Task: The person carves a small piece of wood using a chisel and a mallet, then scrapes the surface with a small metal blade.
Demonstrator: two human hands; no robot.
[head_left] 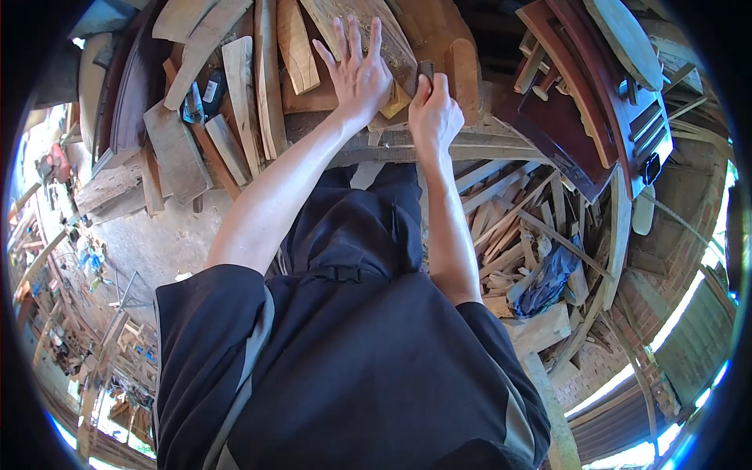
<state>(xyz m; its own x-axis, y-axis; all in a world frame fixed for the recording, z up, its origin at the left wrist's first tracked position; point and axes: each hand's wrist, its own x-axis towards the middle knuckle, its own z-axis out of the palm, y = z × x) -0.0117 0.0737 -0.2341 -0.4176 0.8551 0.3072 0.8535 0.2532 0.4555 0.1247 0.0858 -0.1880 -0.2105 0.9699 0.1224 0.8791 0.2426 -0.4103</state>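
Observation:
My left hand [360,78] lies flat with its fingers spread on a pale wooden board [398,48] on the workbench, where bits of shavings show. Just to its right, my right hand [435,117] is closed in a fist around a short dark tool handle [425,71], whose end sticks up past the thumb. The rest of that tool is hidden, so I cannot tell its kind. Between my two hands, a small yellowish piece [395,102] shows at the board's near end. A brown wooden block [462,78] stands right of my right hand.
Several cut wood pieces [243,94] lie left of the board, with a dark bottle-like object [211,90] among them. Reddish-brown varnished furniture parts [580,86] stand at the right. Below them is a heap of offcuts [509,235] with a blue plastic bag [552,274].

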